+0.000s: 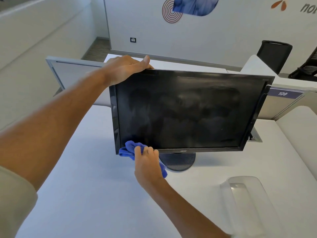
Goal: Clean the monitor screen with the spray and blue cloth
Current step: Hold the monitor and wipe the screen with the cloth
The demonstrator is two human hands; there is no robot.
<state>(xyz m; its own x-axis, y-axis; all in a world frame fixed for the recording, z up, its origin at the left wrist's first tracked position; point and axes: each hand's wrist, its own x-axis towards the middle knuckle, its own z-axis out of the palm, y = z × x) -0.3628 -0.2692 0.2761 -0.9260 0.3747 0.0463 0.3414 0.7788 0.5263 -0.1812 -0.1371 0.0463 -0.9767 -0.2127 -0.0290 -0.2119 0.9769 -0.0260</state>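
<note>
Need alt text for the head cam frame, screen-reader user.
A person's right hand presses a crumpled blue cloth against the lower left corner of a black flat monitor, while the left hand grips its top left corner. The smeared, dark screen stands on a round base on a white desk.

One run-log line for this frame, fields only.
left hand: gripping monitor top-left corner | right hand: pressing blue cloth at bottom-left corner | screen: smeared | spray: not visible
</note>
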